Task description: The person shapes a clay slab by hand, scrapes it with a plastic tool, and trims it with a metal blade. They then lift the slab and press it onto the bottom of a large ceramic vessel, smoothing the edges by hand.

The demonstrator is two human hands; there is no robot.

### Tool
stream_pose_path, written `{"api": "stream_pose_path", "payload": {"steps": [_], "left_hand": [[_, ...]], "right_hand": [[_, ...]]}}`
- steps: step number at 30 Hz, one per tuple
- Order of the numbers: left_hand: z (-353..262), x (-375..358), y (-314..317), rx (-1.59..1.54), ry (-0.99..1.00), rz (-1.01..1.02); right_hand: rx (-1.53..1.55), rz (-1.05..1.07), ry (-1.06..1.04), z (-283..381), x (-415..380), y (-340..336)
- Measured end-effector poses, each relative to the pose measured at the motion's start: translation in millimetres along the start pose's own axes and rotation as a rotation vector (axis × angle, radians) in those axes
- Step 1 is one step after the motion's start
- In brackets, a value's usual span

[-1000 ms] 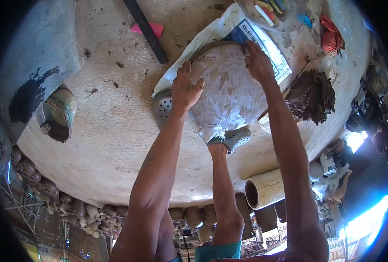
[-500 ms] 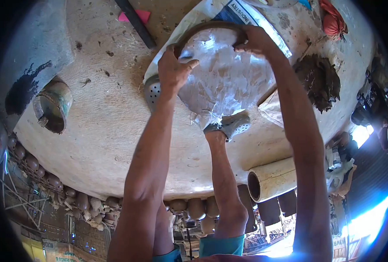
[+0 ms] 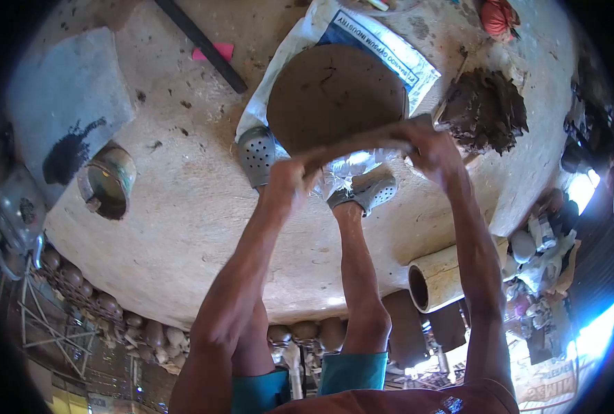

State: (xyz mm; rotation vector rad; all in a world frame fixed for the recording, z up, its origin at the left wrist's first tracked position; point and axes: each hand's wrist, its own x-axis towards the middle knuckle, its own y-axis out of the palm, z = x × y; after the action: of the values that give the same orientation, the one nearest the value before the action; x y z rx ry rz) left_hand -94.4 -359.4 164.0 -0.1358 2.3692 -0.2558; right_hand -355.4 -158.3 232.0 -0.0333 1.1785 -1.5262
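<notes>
My left hand [image 3: 287, 185] and my right hand [image 3: 434, 152], both blurred, are closed around opposite ends of a curved brown rim [image 3: 362, 143]. I cannot make out whether it is a hoop or the edge of a slab. Crinkled clear plastic [image 3: 354, 164] shows just below the rim, close to my feet. Beyond my hands, a round, flat brown disc [image 3: 334, 96], which looks like clay, lies on a white and blue printed sack [image 3: 383, 43]. Its near edge is hidden behind the rim.
Grey clogs [image 3: 256, 155] are on my feet near the sack. A dark clay lump [image 3: 486, 110] lies right, below a red bundle [image 3: 499, 19]. A dark bar [image 3: 203, 48] crosses a pink piece. Left are a bucket [image 3: 108, 185] and grey sheet [image 3: 69, 103]; a pale pipe [image 3: 448, 279] lies behind.
Both hands have come from the far edge toward my body, bringing the curved rim with them. The plastic-covered surface has given way to a bare brown disc on the sack.
</notes>
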Motion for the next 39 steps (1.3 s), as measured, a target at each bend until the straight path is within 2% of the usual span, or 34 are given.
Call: {"api": "stream_pose_path", "payload": {"steps": [1,3,5,9,11,13,15,19,24,27,30,37,39], "left_hand": [[-9.2,-24.1,3.7,0.043,-0.048,0.073],[-80.7,-77.0,-30.0,0.3,0.231,0.139],[-78.1,-118.2,-21.2,0.403,0.435,0.196],[-117.0,-169.7,-43.4,0.31,0.577,0.271],[-150.6,-185.2,-68.5,0.538,0.746,0.324],[-158.0,-201.6,-74.6,0.599,0.768,0.405],[-171.3,-210.8,-73.8,0.593,0.817,0.418],[-188.6,-244.2,-55.6,0.708,0.833,0.602],[-185.9,-315.9,0.8,0.814,0.786,0.769],[-179.8,-363.4,52.6,0.873,0.87,0.845],[-170.6,-418.6,111.1,0.913,0.761,0.931],[-148.5,-524.0,274.2,0.917,0.882,1.138],[-145.8,-544.3,322.1,0.908,0.906,1.19]], "right_hand": [[0.058,-0.055,0.013,18.6,-33.3,-7.6],[-0.036,-0.231,-0.111,37.7,-97.1,-9.6],[-0.016,-0.246,-0.012,68.8,-164.5,-9.3],[0.024,-0.379,0.147,150.6,-255.4,-4.6],[0.063,-0.441,0.206,174.4,-280.9,5.3],[0.194,-0.54,0.341,210.9,-311.0,20.5],[0.265,-0.592,0.401,235.1,-334.8,35.7],[0.481,-0.692,0.546,270.6,-389.5,89.8],[0.706,-0.742,0.696,312.4,-474.0,169.5],[0.868,-0.879,0.714,335.4,-536.7,236.0],[0.836,-0.904,0.79,355.6,-608.1,283.3],[0.874,-1.018,0.966,381.8,-777.9,369.1],[0.887,-1.016,1.082,381.0,-822.6,380.5]]}}
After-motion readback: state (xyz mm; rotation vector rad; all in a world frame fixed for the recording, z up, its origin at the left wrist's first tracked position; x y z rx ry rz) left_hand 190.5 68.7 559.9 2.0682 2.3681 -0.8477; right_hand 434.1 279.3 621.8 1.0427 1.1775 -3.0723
